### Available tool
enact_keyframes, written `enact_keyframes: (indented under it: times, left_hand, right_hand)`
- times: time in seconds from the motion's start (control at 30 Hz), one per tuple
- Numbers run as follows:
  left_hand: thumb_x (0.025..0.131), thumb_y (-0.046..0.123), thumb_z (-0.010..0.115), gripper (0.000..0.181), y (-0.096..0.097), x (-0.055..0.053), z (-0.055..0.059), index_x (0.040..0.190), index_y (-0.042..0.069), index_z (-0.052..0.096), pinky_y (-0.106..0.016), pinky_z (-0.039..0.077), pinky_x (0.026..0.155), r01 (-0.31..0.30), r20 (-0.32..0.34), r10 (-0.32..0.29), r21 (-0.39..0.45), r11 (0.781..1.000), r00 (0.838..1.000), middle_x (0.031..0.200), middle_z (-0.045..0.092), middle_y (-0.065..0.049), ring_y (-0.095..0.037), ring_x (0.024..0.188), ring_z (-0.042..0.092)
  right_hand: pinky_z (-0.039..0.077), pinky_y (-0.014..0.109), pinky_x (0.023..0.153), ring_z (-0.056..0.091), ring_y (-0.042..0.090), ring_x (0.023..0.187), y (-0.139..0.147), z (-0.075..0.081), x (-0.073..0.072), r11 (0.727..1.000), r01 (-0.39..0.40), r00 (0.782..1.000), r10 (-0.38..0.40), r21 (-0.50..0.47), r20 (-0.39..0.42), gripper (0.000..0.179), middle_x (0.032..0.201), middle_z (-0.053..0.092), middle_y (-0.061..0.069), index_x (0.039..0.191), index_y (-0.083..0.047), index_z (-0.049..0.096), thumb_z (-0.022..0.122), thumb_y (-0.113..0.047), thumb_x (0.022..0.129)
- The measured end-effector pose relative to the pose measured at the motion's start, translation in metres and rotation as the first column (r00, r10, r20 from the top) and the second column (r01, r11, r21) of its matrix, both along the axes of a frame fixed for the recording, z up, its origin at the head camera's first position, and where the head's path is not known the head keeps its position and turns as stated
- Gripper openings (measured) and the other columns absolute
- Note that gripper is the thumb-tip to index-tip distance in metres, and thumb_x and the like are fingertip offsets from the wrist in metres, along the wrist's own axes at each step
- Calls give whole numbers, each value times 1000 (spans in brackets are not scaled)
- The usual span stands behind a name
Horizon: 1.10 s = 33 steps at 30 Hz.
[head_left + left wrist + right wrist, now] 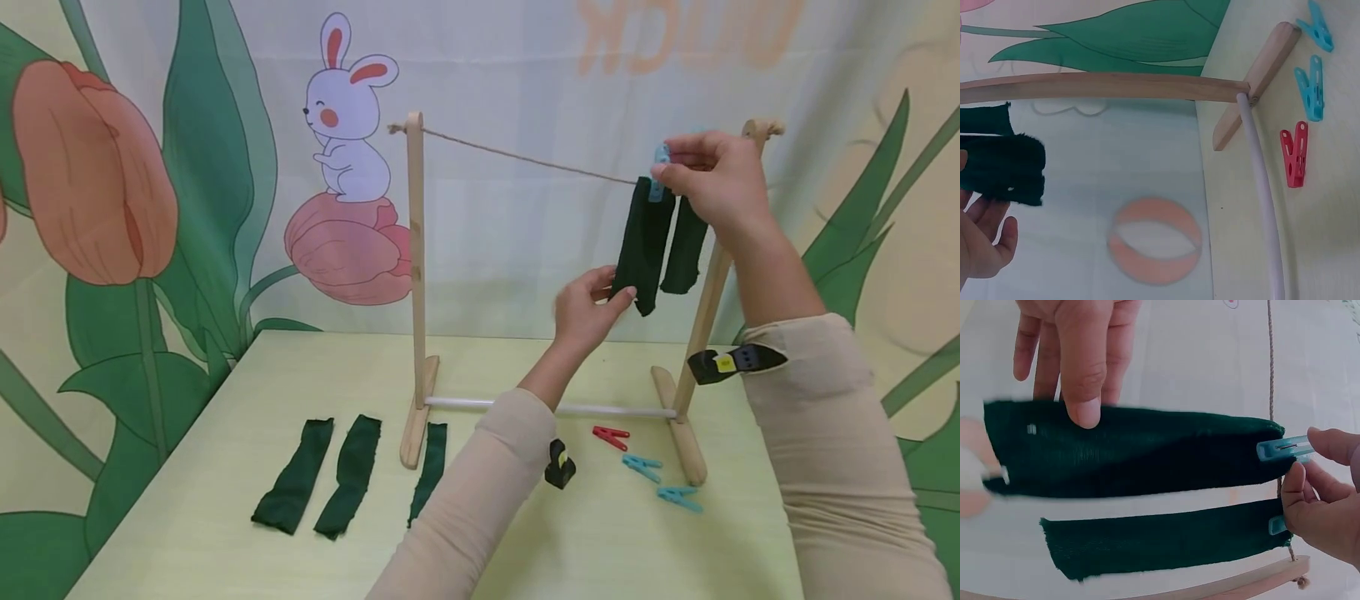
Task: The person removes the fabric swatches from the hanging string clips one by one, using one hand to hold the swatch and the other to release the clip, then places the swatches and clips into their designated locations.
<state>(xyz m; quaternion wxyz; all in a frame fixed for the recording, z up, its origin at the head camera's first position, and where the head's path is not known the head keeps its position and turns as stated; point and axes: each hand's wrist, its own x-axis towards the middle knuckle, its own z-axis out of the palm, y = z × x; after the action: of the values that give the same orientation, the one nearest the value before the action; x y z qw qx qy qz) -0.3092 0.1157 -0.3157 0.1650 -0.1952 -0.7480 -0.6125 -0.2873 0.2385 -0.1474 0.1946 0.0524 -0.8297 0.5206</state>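
Note:
A dark green cloth strip (642,242) hangs at the right part of a thin rope (525,154). My right hand (720,183) pinches a blue clothespin (1275,450) that sits over the strip's top end at the rope. Lower down, my left hand (585,315) holds the same strip near its bottom, the thumb in front and the fingers partly hidden behind it. Just to the right hangs a second green strip (1160,540), with another blue clothespin (1277,525) at its top, partly covered by my right fingers.
The rope spans a wooden stand with a left post (416,267), a right post (1116,86) and a white bottom bar (457,403). A red clothespin (611,437) and two blue clothespins (678,497) lie by the right foot. Three green strips (294,477) lie at the left.

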Motion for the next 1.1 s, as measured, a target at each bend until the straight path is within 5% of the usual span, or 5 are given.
enact_keyframes:
  times: [0.23, 0.4, 0.57, 0.7, 1.1]
  left_hand:
    - [84, 30, 70, 30, 6, 3, -2, 98, 4, 69, -17, 43, 67, -17, -122, 12, -40, 999, 992, 84, 66, 0, -8, 80, 56]
    - [75, 35, 78, 53, 13, 9, -6, 116, 7, 60, -17, 45, 71, -29, -102, 32, 32, 999, 994, 103, 63, 2, -6, 92, 54]
    - [73, 23, 81, 54, 19, 11, -10, 117, 5, 55, -18, 45, 76, -147, -229, 175, 133, 980, 958, 108, 59, -4, -12, 96, 53]
    - [73, 18, 81, 47, 22, 10, -11, 112, 2, 58, -17, 45, 75, -133, -298, 178, 167, 977, 938, 100, 63, -6, -12, 90, 56]
    - [75, 20, 79, 41, 29, 12, -3, 109, 2, 64, -13, 43, 72, -165, -186, 176, 72, 984, 967, 95, 69, -7, -10, 84, 63]
  right_hand:
    - [46, 18, 72, 57, 10, 77, 2, 3, 4, 991, 27, 1000, -26, -127, 5, 45, 94, 59, -2, 113, -5, 62, 75, -28, 76]
    - [47, 16, 66, 57, 11, 75, 3, 3, 6, 985, 28, 999, -31, -172, -15, 45, 93, 59, 0, 108, -3, 63, 77, -28, 73]
    - [48, 15, 63, 58, 11, 72, 3, 4, 7, 977, 11, 1000, -17, -211, -26, 44, 92, 60, 1, 105, -3, 63, 79, -26, 71]
    - [48, 15, 62, 58, 11, 71, 3, 5, 9, 975, 5, 999, -14, -220, -38, 45, 93, 60, 1, 106, -2, 63, 79, -26, 71]
    - [48, 14, 62, 58, 11, 70, 2, 7, 10, 980, 23, 999, -30, -200, -30, 51, 98, 56, 1, 111, 2, 62, 79, -28, 72]
